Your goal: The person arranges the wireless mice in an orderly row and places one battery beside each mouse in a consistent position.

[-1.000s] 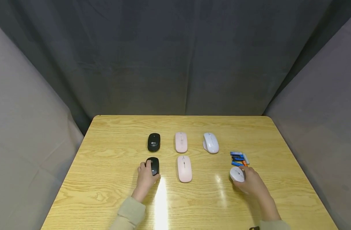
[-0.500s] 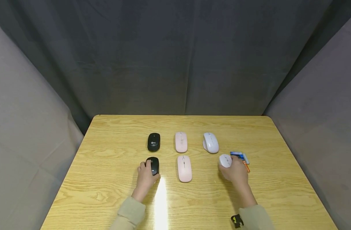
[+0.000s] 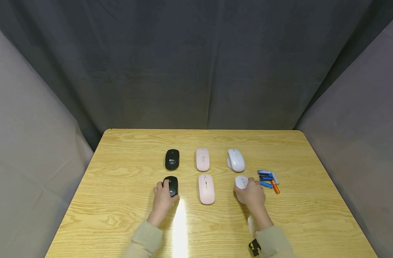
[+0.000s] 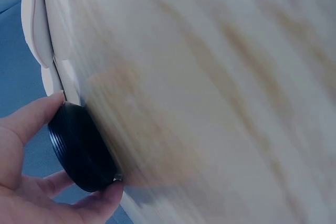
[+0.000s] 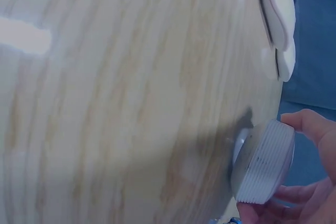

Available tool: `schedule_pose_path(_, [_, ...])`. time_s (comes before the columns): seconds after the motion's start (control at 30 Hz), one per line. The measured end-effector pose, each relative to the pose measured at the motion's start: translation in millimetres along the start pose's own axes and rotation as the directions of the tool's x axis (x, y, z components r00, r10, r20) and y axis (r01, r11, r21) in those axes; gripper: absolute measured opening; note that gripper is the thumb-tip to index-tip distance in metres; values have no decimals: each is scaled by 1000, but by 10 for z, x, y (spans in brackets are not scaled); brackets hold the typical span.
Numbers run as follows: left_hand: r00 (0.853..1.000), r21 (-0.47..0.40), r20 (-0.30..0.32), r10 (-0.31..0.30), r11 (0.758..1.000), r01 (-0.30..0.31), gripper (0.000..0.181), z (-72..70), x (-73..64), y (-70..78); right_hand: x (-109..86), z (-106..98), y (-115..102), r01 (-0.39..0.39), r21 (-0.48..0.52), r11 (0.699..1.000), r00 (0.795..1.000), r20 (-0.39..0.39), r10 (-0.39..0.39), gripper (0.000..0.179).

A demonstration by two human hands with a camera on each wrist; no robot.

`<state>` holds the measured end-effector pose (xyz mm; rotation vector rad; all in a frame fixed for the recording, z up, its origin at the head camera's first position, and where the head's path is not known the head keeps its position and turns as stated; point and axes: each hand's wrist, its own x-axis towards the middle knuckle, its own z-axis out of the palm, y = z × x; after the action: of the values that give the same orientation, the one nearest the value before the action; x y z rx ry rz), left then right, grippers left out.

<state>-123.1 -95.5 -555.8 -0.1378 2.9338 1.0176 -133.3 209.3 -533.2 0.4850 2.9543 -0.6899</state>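
With thumb and fingers on its sides, my left hand [image 3: 162,196] grips a black computer mouse [image 3: 173,185] in the front row; the left wrist view shows the black mouse [image 4: 83,148] between thumb and fingertips. On the right, my right hand [image 3: 253,195] holds a white mouse [image 3: 241,182] by its sides, close to the tabletop. Ridges line the side of this white mouse [image 5: 266,163] in the right wrist view. Directly behind it lies another white mouse [image 3: 236,160]. A pink mouse [image 3: 206,189] lies between the two hands.
Behind the front row sit a second black mouse [image 3: 172,159] and a second pink mouse [image 3: 203,159]. Several batteries, among them an orange battery [image 3: 275,187] and a blue battery [image 3: 266,184], lie right of my right hand. A dark curtain [image 3: 196,71] hangs behind the wooden table [image 3: 119,215].
My right hand has carried the white mouse leftward, from in front of the batteries to a place in front of the other white mouse. The left hand has stayed on the black mouse.
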Motion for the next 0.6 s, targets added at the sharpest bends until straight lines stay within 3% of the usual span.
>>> schedule_pose_path(0.6, [1000, -20, 8, -4, 1000, 4, 70, -9, -10, 6, -22, 155, 36, -33, -50, 998, 999, 6, 33, 76])
